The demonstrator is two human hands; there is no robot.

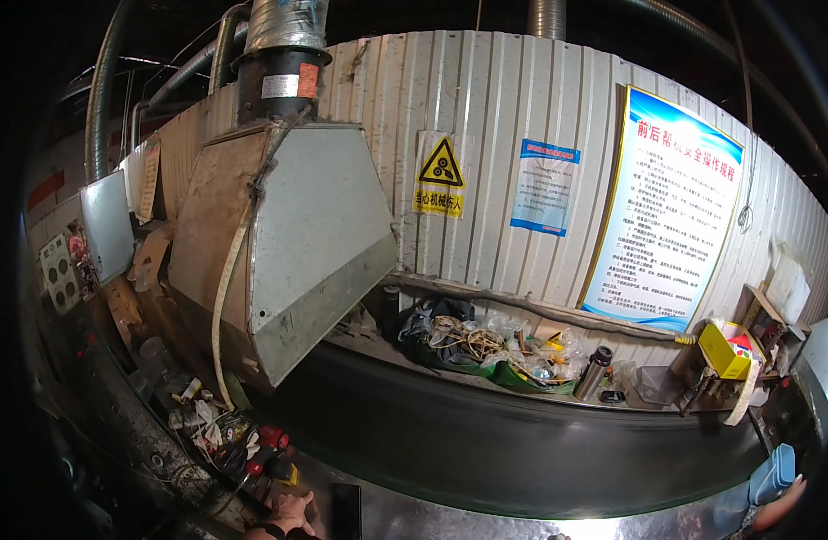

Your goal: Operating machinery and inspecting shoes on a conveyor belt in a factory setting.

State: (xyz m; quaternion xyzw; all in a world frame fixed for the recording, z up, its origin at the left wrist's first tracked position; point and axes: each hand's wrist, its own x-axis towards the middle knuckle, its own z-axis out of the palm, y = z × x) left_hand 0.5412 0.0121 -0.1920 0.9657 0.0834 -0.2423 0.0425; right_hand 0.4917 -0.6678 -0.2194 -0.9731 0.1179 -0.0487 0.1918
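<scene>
At the lower edge, left of centre, my left hand [292, 513] is low over a metal ledge, with dark bands at the wrist. It is small and partly cut off, so I cannot make out how its fingers are set or whether they hold anything. Right beside it lies a flat black rectangle [346, 511], like a phone. Just beyond the hand are a yellow-and-black block [282, 471] and a red knob [255, 468]. My right hand cannot be made out. A bare arm [781, 506] shows at the far right beside a blue plastic container [774, 472]; whose it is, I cannot tell.
A wide black conveyor belt [486, 441] runs across in front. Over its left end hangs a large metal hood [319, 216]. Along the far side stand a green-edged heap of scrap [495, 346], a steel flask [595, 373] and a yellow box [730, 351]. Litter [220, 432] lies at left.
</scene>
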